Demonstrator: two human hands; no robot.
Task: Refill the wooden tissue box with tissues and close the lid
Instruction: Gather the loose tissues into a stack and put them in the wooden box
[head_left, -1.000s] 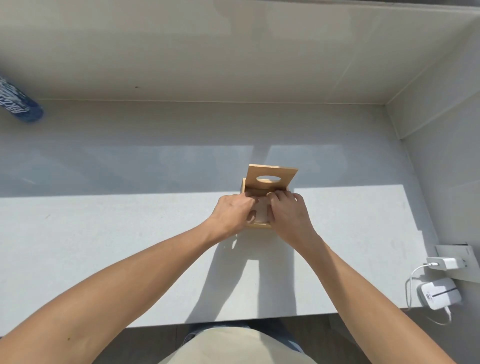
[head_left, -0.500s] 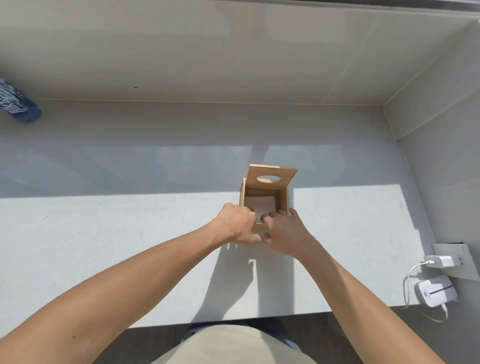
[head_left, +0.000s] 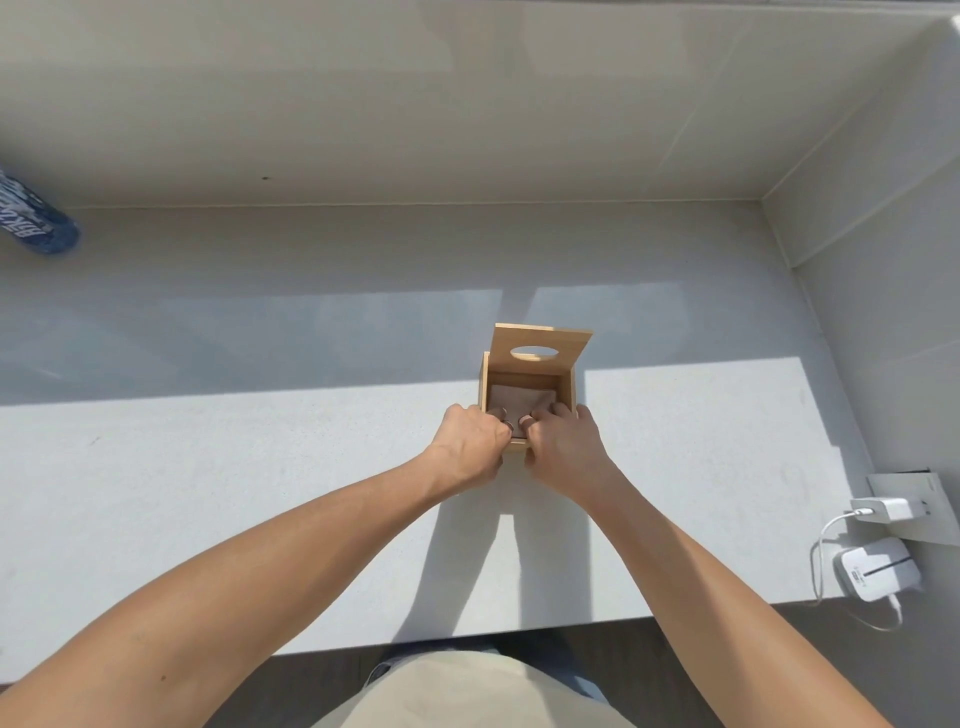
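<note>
Standing near the middle of the pale tabletop (head_left: 208, 493), the wooden box (head_left: 571, 387) is a small light-brown cube with its top open. Its lid (head_left: 543, 348) is hinged up at the far side, tilted back, with an oval slot cut through it. Inside, a flat stack of tissues (head_left: 522, 397) lies low in the box, shaded by the walls. Both bare forearms reach forward from the near edge and meet at the box's near wall. The left hand (head_left: 470, 449) and right hand (head_left: 563, 449) are curled over that near rim, knuckles up, fingertips (head_left: 525, 420) hooked into the opening; both are closed on the box's edge, almost touching each other.
</note>
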